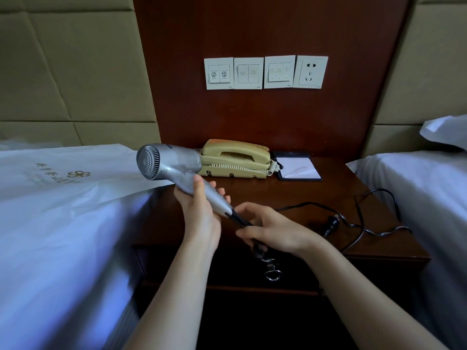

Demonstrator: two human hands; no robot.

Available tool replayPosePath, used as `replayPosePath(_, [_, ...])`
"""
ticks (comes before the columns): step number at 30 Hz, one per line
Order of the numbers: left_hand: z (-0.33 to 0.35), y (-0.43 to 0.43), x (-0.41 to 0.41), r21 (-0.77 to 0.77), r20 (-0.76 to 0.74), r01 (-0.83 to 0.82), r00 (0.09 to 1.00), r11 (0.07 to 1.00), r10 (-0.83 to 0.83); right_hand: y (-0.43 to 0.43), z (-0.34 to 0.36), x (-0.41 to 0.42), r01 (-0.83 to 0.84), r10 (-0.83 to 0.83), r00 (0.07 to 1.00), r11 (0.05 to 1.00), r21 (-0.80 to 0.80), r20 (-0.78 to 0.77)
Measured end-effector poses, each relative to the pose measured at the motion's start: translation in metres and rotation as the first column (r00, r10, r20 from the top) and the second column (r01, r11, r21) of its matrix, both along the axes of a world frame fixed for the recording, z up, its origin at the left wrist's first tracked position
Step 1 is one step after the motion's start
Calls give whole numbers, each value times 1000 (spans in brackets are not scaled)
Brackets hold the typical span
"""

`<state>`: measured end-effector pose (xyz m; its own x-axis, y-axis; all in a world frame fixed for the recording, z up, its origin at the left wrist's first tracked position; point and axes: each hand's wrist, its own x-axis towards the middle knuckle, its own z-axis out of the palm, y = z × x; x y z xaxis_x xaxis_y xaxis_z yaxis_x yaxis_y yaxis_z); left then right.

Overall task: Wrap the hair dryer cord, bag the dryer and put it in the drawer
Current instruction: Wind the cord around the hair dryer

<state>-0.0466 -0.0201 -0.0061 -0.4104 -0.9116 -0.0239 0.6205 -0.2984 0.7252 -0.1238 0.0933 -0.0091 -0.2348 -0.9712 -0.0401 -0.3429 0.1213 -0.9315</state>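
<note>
Head camera: left hand (199, 210) grips the hair dryer (169, 162) by its handle above the desk (328, 190); right hand (275, 231), just below, pinches the cord (238, 219) where it leaves the handle.

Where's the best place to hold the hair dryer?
Hold the dryer by its slim handle, coming from the left, as the left hand does. The round head is too fat for fingers, and the right hand holds the cord end.

Hair dryer (171, 162): finished in silver-grey. Cord (308, 203): black. Telephone (235, 155), at 12 o'clock: coloured cream-yellow. Desk (328, 190): stained dark red-brown. Bag (75, 178), at 9 o'clock: white, printed with a gold emblem.
</note>
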Motion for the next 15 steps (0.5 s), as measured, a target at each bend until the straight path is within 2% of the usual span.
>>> replayPosePath(3, [1,-5,4,-14,26,10,1000,1000,-9,10,9,-5,-64,63,998,995,75,11])
replayPosePath(6, [1,-6,7,-57,35,15,999,998,-13,17,14,-10,-59,69,995,990,126,-74])
replayPosePath(9, [1,-12,12,-61,46,-14,999,998,17,25,15,-17,-21,39,988,992,121,-149])
replayPosePath(15, [-2,-21,22,-66,162,43,986,997,-32,35,15,-22,-23,37,991,994,108,-128])
